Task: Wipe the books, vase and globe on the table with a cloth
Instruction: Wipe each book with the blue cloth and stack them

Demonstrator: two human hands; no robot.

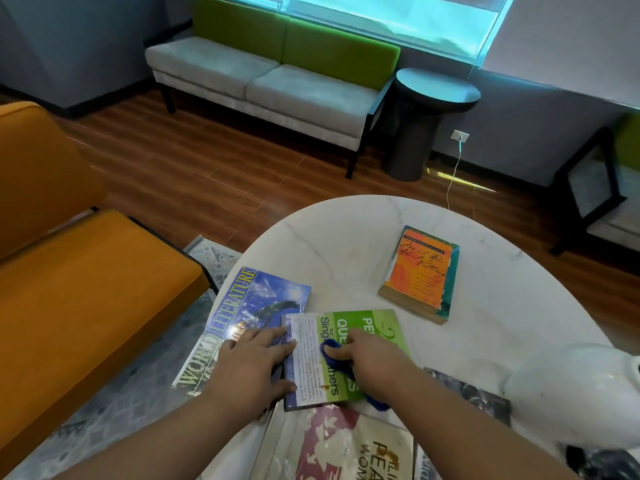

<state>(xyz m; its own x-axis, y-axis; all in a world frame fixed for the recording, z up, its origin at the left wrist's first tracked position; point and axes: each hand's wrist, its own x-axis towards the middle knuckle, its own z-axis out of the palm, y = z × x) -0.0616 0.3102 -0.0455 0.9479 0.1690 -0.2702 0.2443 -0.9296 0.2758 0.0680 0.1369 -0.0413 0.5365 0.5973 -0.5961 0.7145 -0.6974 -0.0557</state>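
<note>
An orange sofa (86,289) sits on the far left, next to the round white worktop (346,244). At the left edge of the worktop lies a blue book (256,303) with "World Literature" on it. The left hand (249,365) lies flat with straight fingers. It rests partly on the blue book, and its fingertips press on the left edge of a green book (381,327). The green book lies on a corner of the blue one. A blue cloth (334,355) sits on the green cover (bunched up in a ball). The right hand (374,362) is curled around the cloth and pushes it down on the book. Just below, a red and cream book (339,445) lies near the front edge. Farther back and to the right, an orange book (420,275) lies alone. A white vase (581,393) stands at the far right.
</note>
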